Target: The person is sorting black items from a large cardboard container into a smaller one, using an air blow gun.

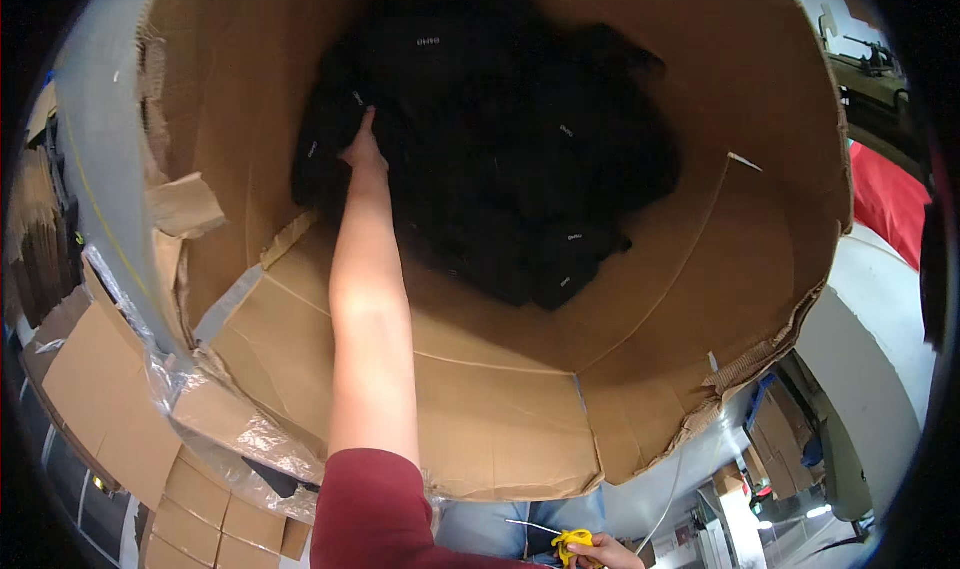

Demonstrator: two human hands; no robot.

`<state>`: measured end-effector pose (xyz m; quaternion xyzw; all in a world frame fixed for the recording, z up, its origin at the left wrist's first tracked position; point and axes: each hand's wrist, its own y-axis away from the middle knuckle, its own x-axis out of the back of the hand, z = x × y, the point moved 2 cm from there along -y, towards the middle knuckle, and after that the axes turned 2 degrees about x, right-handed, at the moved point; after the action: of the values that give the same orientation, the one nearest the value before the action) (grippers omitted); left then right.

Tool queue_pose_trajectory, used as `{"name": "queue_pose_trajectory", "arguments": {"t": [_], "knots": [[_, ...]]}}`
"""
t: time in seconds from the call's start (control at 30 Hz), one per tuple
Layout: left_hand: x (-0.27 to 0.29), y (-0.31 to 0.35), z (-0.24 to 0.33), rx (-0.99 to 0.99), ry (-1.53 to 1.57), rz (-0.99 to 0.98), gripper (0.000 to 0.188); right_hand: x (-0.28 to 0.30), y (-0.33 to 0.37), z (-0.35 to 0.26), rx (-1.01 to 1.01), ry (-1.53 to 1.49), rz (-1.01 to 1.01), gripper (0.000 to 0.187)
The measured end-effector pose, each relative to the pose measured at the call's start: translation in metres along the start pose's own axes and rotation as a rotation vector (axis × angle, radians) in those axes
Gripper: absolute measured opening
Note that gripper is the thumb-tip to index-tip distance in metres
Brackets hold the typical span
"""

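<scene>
Lying deep in a big brown cardboard box [500,424], a dark heap of black things [500,179] fills the far part of its floor. The heap looks soft and lumpy, with small white marks here and there. The left hand [366,151] is at the left side of the heap, with one finger sticking out straight. Its other fingers are hard to see, so I cannot tell if it is gripping anything.

The right hand [610,553] is near, outside the box, with its fingers closed around a bright yellow thing [576,543] with loopy curves. A thin, pale, straight bit [532,526] pokes out to its left.

The box walls are stiff and bend round, with creases and rough, torn edges. A ripped flap [188,205] curls in on the left. Shiny, crinkly clear plastic [240,437] clings to the near left edge. Flat-sided smaller boxes [197,504] are near on the left. Smooth red cloth [888,197] shows far on the right.
</scene>
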<state>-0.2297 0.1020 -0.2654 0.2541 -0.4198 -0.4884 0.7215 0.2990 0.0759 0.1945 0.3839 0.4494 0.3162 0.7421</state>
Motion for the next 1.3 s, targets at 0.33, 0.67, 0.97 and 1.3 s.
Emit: {"name": "queue_pose_trajectory", "arguments": {"t": [0.33, 0.67, 0.97, 1.3], "knots": [[0.104, 0.069, 0.012, 0.261, 0.017, -0.566, 0.044, -0.013, -0.005, 0.049, 0.159, -0.361, 0.095, 0.035], [0.226, 0.355, 0.080, -0.229, -0.027, -0.713, 0.061, 0.013, 0.078, -0.001, 0.873, -0.356, 0.594, 0.037], [0.269, 0.489, 0.084, -0.780, -0.201, -0.632, 0.047, 0.052, 0.172, -0.016, 1.115, -0.094, 0.722, 0.037], [0.285, 0.545, 0.040, -0.978, -0.374, -0.568, 0.048, 0.071, 0.221, -0.015, 1.171, 0.199, 0.636, 0.047]]}}
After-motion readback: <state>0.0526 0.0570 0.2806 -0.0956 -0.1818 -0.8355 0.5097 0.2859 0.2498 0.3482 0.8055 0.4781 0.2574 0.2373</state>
